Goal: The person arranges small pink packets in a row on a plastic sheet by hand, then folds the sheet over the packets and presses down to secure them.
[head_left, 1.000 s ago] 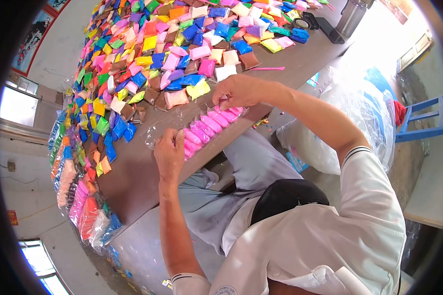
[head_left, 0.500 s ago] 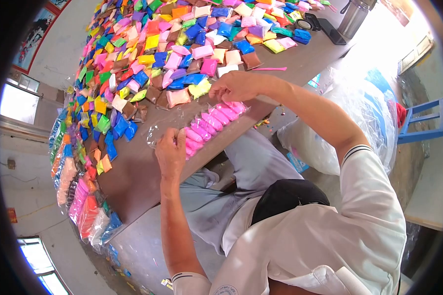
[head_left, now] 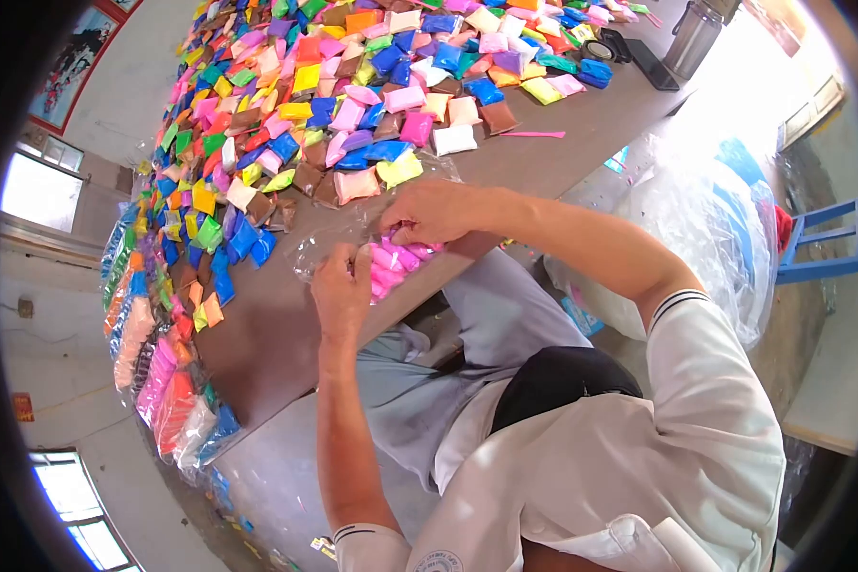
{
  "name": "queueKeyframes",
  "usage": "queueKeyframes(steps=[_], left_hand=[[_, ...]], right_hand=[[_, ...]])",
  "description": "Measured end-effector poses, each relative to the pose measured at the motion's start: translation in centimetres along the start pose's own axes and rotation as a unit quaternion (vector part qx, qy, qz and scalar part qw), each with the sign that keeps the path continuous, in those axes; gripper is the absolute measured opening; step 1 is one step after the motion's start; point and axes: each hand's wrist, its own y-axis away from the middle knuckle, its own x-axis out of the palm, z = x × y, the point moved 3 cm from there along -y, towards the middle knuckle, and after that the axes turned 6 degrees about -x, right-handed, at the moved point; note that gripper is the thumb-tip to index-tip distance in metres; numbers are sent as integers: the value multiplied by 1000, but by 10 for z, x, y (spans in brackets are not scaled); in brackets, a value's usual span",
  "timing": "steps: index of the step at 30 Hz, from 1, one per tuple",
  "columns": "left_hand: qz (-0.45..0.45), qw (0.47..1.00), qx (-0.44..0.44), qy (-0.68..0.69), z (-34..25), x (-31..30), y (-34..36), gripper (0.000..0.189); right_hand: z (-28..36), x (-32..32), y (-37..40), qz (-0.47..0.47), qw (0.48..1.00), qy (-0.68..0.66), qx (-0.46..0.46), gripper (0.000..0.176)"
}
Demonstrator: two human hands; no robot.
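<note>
A clear plastic bag (head_left: pixel 329 240) lies near the table's front edge, with a bunch of bright pink packets (head_left: pixel 388 269) at its near side. At the left end of the packets, my left hand (head_left: pixel 341 286) is closed on the bag, thumb and fingers pinched together. Over the right end of the packets, my right hand (head_left: pixel 431 212) is curled with its fingers bent, gripping the bag and partly hiding the pink packets. Beyond my hands, a yellow packet (head_left: pixel 399 170) and a pale pink packet (head_left: pixel 357 185) lie close by.
A wide heap of small coloured packets (head_left: pixel 305 76) covers the far table. Filled clear bags (head_left: pixel 162 372) hang along the left edge. A steel flask (head_left: pixel 693 43) and black phone (head_left: pixel 650 65) stand at the back right. A large plastic sack (head_left: pixel 705 229) and blue chair (head_left: pixel 820 238) are to the right.
My right hand has moved left and toward me, and the row of pink packets is now bunched closer to my left hand. My left hand stays nearly in place.
</note>
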Motion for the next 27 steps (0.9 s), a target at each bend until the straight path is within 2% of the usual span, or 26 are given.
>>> queueKeyframes(steps=[3, 6, 9, 18, 21, 23, 24, 27], left_hand=[[1, 1000, 12, -3, 2, 2, -1, 27], [7, 1000, 13, -16, 3, 3, -1, 25], [8, 1000, 20, -7, -1, 0, 1, 24], [16, 1000, 9, -3, -6, -2, 0, 25], [21, 1000, 8, 0, -7, -3, 0, 28], [21, 1000, 17, -1, -4, -2, 1, 34], [17, 1000, 15, 3, -2, -1, 0, 31], [6, 1000, 16, 12, -1, 3, 2, 25]], right_hand=[[10, 6, -5, -101, 992, 55, -55, 30], [19, 1, -18, 54, 996, 64, -38, 33], [4, 8, -29, 93, 995, 3, -38, 34], [6, 5, -28, 133, 991, -22, 17, 26], [6, 4, -28, 128, 991, -29, 2, 25], [-14, 2, -32, 67, 995, -66, -27, 26], [-25, -2, -34, 38, 995, -84, -42, 26], [-37, -36, -27, -139, 989, -6, -40, 26]])
